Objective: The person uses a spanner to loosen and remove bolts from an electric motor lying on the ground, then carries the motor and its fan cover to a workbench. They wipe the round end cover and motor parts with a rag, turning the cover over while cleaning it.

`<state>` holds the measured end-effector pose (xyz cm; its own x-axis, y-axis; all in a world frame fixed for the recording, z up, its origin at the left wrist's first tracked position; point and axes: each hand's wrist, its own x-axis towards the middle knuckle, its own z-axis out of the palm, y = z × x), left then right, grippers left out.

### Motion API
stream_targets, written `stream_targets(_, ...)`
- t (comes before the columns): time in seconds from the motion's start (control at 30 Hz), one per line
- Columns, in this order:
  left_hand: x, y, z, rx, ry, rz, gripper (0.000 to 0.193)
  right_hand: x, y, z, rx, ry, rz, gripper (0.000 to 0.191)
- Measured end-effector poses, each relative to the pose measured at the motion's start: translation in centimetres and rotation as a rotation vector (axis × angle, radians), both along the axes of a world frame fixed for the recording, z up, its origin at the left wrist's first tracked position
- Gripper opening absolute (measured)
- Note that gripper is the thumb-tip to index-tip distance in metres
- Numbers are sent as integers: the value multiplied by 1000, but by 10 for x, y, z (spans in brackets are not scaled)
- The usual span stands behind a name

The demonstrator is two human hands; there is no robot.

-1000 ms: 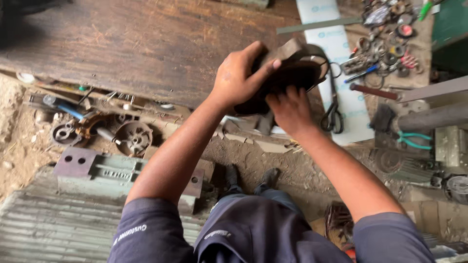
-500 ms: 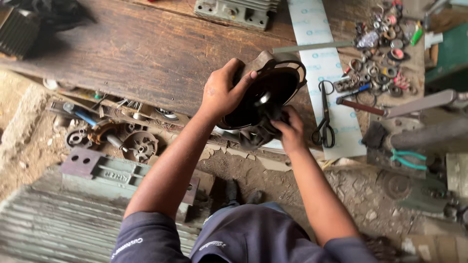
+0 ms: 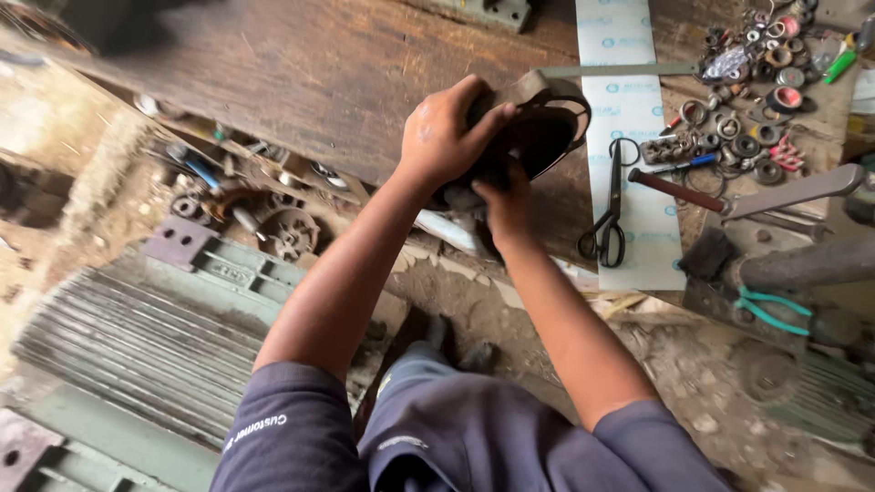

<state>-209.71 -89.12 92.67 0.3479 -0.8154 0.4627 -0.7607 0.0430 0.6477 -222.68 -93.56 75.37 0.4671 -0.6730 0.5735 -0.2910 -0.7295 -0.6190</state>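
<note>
I hold a dark, round metal housing (image 3: 538,137) with a black rim just above the edge of a worn wooden bench (image 3: 301,73). My left hand (image 3: 447,132) grips its top and near side, fingers wrapped over the rim. My right hand (image 3: 506,205) supports it from below, mostly hidden under the part. The housing's open side tilts to the right, showing a dark hollow inside. Both my forearms reach up from my lap, and my dark trousers fill the bottom of the view.
Black scissors (image 3: 609,223) lie on a white strip (image 3: 629,137) to the right. Several washers, rings and small parts (image 3: 752,100) are scattered at the top right. A ribbed green motor casing (image 3: 146,337) and a gear (image 3: 287,232) lie at the left; green-handled pliers (image 3: 775,310) at the right.
Both hands have kept hold of the housing and turned it, so its hollow side now faces right. The camera moved in closer over the bench.
</note>
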Motion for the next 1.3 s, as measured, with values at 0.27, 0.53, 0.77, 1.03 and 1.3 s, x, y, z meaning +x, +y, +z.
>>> stream_targets(0.27,0,4,8,104,33,-10,44,-46,-30,30,-262,505,120,51)
stream_targets(0.53,-3,-8,6,114,-26,1,43,-10,-2,-7,114,-78,100,55)
stream_targets(0.77,-7,-13,6,129,-27,-24,44,-57,-34,36,-245,500,89,47)
stream_targets(1.03,-11,-22,6,105,-64,17,46,-22,-7,11,928,-343,163,55)
stream_targets(1.3,-5,-25,5,81,-60,7,46,-33,-7,15,80,-73,-7,56)
